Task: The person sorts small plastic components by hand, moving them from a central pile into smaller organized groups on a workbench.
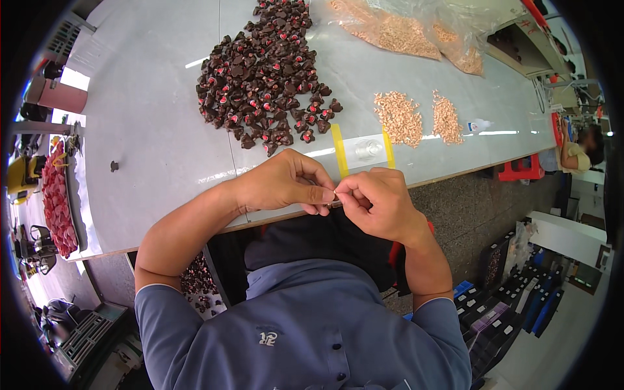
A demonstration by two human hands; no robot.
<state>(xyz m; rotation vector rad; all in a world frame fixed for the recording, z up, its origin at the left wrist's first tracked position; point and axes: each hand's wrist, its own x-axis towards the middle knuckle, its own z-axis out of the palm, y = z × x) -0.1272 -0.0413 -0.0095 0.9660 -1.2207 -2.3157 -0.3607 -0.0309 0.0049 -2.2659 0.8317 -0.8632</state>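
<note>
My left hand (289,185) is closed at the table's front edge, thumb and fingers around a small dark brown piece (336,203) that is mostly hidden. Against it, the thumb and forefinger of my right hand (380,201) pinch something tiny and pale, too small to make out. Just beyond the hands lies a white card (354,151) with yellow tape strips on both sides and a clear round blob on it. A large heap of dark brown moulded pieces (253,78), many with red spots, covers the table ahead. Two small piles of peach-coloured bits (400,117) lie to the right.
Clear plastic bags (403,32) of peach bits rest at the back right. One dark piece (114,166) sits alone on the grey table (149,117). Beyond its left end is a tray of red pieces (57,201). A red stool (522,169), dark bins (507,318) and another person (575,156) are at right.
</note>
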